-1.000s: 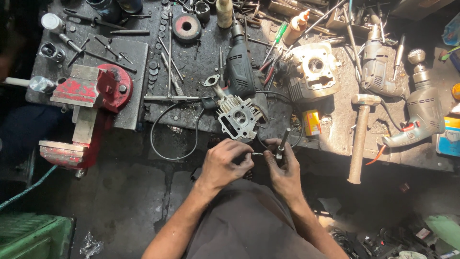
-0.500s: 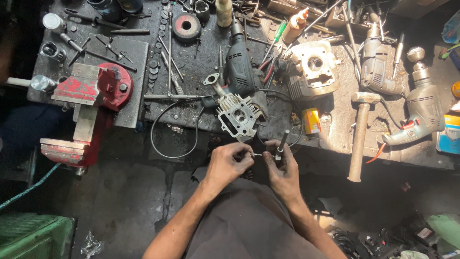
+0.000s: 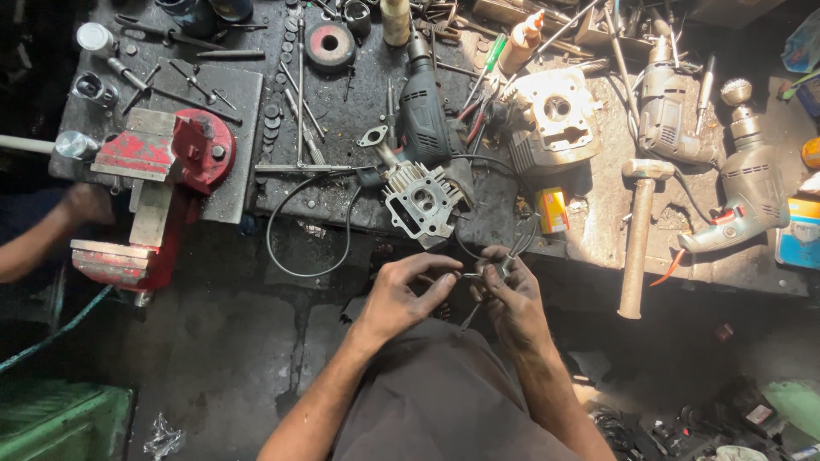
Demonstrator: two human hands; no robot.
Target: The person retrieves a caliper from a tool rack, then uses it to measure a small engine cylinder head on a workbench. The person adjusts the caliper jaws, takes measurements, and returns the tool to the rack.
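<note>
Head view. Both hands work below the near edge of the workbench (image 3: 359, 213), over the person's lap, not resting on the bench. The left hand (image 3: 401, 294) and the right hand (image 3: 512, 299) face each other, fingertips nearly meeting at the middle.

Between them lies a small metal part (image 3: 468, 276), thin and short; its kind cannot be told at this size. Its long axis appears to run roughly left to right, from one hand's fingertips toward the other's. The left hand pinches narrowly at its left end with thumb and forefinger; the remaining fingers curl loosely.

The right hand is closed around a pair of pliers (image 3: 504, 265). The handles pass down through the palm, one end showing below the hand; the nose rises up and to the right, toward the bench edge. The pliers' long axis therefore sits steeply across the part's axis. Whether the pliers' nose bites the part cannot be told.

Both hands are equally near the part; it sits just left of the right hand's fingers.

Directly beyond the hands, at the near edge of the bench, stands a finned cylinder head (image 3: 420, 201). A wooden-handled hammer (image 3: 636, 239) overhangs the edge to the right; a red bench vise (image 3: 158, 183) stands at the left end.
</note>
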